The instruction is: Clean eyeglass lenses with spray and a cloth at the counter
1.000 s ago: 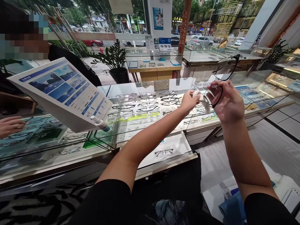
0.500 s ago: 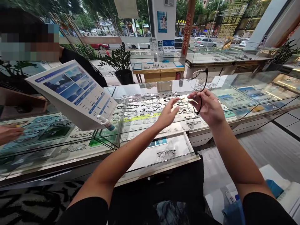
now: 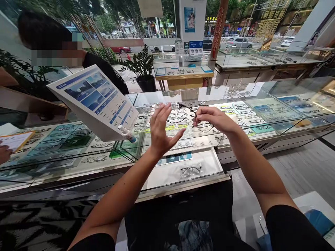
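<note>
My right hand (image 3: 216, 118) pinches a pair of dark-rimmed eyeglasses (image 3: 193, 111) above the glass counter. One lens hangs below the fingers, and a thin dark part reaches toward my left hand (image 3: 161, 134). That hand is raised with its fingers apart and holds nothing; a small gap seems to separate it from the glasses. Below both hands, a pulled-out drawer (image 3: 167, 177) holds another pair of eyeglasses (image 3: 191, 170), which seems to lie in clear wrapping.
The glass display counter (image 3: 125, 170) runs across, with rows of frames inside. A folded sign (image 3: 96, 101) and a small spray bottle (image 3: 127, 134) stand on it at left. Beyond are another person (image 3: 104, 71) and a potted plant (image 3: 145, 82). A white surface with blue cloth (image 3: 318, 221) is at lower right.
My right hand has come down and left, tilting the glasses from upright to nearly level. My left hand has turned upward, fingers spread. At far left, an orange-edged sheet has come into view.
</note>
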A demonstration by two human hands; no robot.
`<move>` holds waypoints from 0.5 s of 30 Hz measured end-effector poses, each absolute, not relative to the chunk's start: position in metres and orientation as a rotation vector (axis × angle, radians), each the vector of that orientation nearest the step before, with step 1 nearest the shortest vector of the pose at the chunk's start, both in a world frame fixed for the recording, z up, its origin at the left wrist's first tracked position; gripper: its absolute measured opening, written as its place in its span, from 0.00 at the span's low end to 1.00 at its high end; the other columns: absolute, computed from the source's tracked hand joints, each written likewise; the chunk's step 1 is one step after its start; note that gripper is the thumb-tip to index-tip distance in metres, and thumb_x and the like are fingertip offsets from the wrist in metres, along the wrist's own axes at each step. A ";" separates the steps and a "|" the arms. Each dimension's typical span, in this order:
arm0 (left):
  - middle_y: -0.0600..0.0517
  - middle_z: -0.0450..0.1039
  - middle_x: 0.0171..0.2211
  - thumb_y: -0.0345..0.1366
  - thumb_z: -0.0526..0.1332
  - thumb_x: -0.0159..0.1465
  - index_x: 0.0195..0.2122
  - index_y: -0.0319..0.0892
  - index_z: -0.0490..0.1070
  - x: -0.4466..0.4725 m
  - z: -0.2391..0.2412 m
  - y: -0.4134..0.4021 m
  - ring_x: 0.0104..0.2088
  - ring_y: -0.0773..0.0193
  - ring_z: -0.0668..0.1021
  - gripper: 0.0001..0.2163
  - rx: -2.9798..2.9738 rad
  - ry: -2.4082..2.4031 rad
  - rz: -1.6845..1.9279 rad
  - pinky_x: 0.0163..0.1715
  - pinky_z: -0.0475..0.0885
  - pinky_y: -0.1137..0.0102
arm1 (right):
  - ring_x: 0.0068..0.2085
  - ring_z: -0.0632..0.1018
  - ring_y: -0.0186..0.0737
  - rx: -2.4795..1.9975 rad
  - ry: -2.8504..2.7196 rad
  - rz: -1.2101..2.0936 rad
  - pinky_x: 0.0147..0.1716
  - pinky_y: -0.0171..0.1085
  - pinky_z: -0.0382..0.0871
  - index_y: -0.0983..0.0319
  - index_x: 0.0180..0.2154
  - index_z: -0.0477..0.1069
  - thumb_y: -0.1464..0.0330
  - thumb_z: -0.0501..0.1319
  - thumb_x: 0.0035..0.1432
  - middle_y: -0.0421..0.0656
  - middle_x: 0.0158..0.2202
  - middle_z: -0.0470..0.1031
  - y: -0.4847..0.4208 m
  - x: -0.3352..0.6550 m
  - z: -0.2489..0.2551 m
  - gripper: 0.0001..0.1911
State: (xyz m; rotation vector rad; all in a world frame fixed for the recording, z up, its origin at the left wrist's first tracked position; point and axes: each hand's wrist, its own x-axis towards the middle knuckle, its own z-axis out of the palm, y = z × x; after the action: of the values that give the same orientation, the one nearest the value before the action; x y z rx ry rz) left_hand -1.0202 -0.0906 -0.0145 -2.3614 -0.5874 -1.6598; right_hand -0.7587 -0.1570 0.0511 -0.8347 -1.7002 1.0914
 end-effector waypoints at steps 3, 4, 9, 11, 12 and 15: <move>0.37 0.79 0.66 0.60 0.74 0.65 0.74 0.46 0.66 -1.017 -0.020 -0.095 0.68 0.38 0.78 0.41 -2.403 -0.659 -1.598 0.71 0.69 0.46 | 0.41 0.82 0.40 -0.877 -1.859 1.162 0.47 0.42 0.73 0.59 0.35 0.75 0.60 0.67 0.71 0.41 0.35 0.83 -0.157 -0.757 0.057 0.12; 0.38 0.80 0.64 0.61 0.74 0.65 0.72 0.46 0.68 -1.017 -0.021 -0.096 0.66 0.39 0.80 0.40 -2.415 -0.687 -1.590 0.70 0.70 0.47 | 0.41 0.82 0.40 -0.889 -1.890 1.186 0.47 0.41 0.73 0.59 0.35 0.75 0.61 0.67 0.71 0.42 0.35 0.83 -0.157 -0.757 0.058 0.12; 0.40 0.84 0.57 0.59 0.74 0.67 0.68 0.45 0.72 -1.015 -0.022 -0.102 0.57 0.43 0.85 0.35 -2.440 -0.685 -1.614 0.62 0.75 0.50 | 0.42 0.82 0.41 -0.935 -1.906 1.236 0.47 0.42 0.75 0.60 0.36 0.75 0.61 0.66 0.71 0.42 0.36 0.84 -0.160 -0.757 0.059 0.11; 0.40 0.84 0.56 0.57 0.74 0.67 0.67 0.46 0.72 -1.014 -0.020 -0.104 0.55 0.44 0.85 0.33 -2.439 -0.653 -1.652 0.60 0.76 0.51 | 0.42 0.83 0.41 -0.942 -1.899 1.219 0.47 0.42 0.75 0.60 0.35 0.75 0.60 0.67 0.72 0.42 0.36 0.84 -0.163 -0.758 0.061 0.13; 0.41 0.84 0.56 0.56 0.75 0.67 0.66 0.46 0.73 -1.014 -0.018 -0.106 0.55 0.45 0.85 0.32 -2.440 -0.644 -1.677 0.60 0.76 0.51 | 0.42 0.83 0.41 -0.935 -1.904 1.199 0.47 0.42 0.76 0.60 0.36 0.76 0.58 0.66 0.73 0.43 0.37 0.84 -0.165 -0.759 0.062 0.15; 0.41 0.84 0.56 0.55 0.75 0.67 0.65 0.46 0.73 -1.014 -0.014 -0.108 0.56 0.46 0.84 0.31 -2.440 -0.670 -1.748 0.59 0.78 0.52 | 0.44 0.83 0.42 -0.911 -1.891 1.068 0.49 0.43 0.77 0.60 0.39 0.78 0.48 0.61 0.77 0.45 0.41 0.84 -0.172 -0.759 0.065 0.23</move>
State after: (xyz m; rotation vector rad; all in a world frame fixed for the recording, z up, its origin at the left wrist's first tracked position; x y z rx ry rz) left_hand -1.0144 -0.1081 -0.0141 -2.4403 -0.6699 -1.7478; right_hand -0.7589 -0.1717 0.0651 -0.9107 -1.8908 1.0683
